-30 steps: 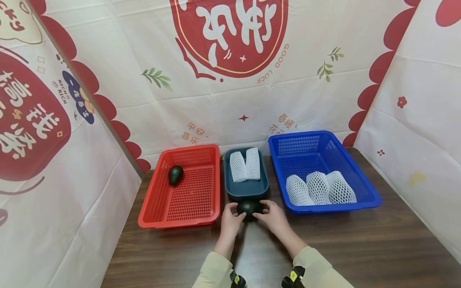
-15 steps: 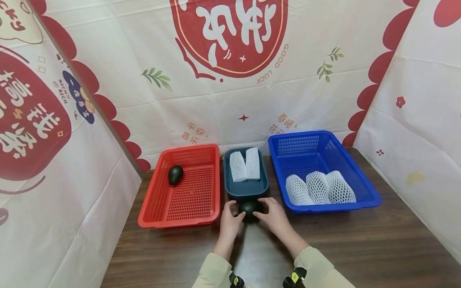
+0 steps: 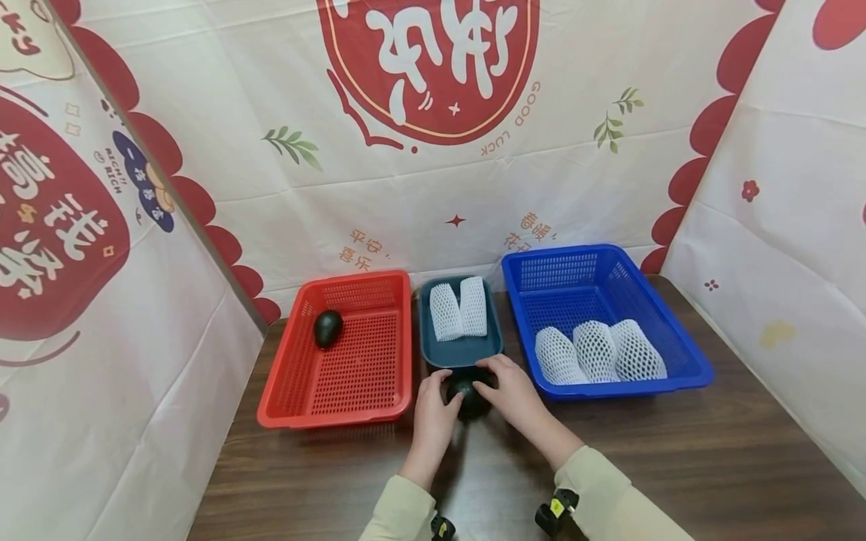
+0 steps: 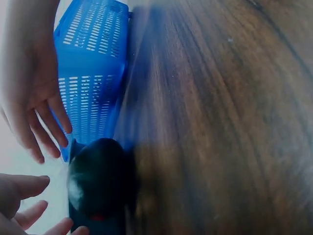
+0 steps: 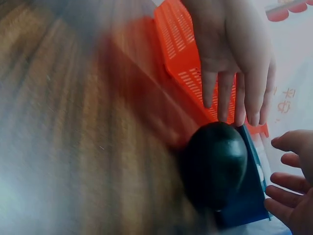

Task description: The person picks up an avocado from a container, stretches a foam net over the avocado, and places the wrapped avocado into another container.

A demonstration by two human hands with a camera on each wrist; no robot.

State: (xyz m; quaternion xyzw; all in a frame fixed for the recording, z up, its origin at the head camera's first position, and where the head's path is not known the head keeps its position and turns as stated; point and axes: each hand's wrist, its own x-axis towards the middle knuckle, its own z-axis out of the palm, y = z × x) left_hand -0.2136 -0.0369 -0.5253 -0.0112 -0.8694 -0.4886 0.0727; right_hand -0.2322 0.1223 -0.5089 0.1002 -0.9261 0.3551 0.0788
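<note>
Avocado (image 5: pixel 215 164) on counter (image 3: pixel 325 481), just nearside of teal tray (image 3: pixel 467 354) by back edge. Left hand (image 3: pixel 433 412) and right hand (image 3: pixel 516 392) flank it, fingers parted, holding nothing. Suggest closing evenly at its middle; smooth skin may roll.

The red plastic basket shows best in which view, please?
The head view, where the red plastic basket shows its floor and entire rim. The right wrist view catches some slotted wall; the left wrist view, none.
</note>
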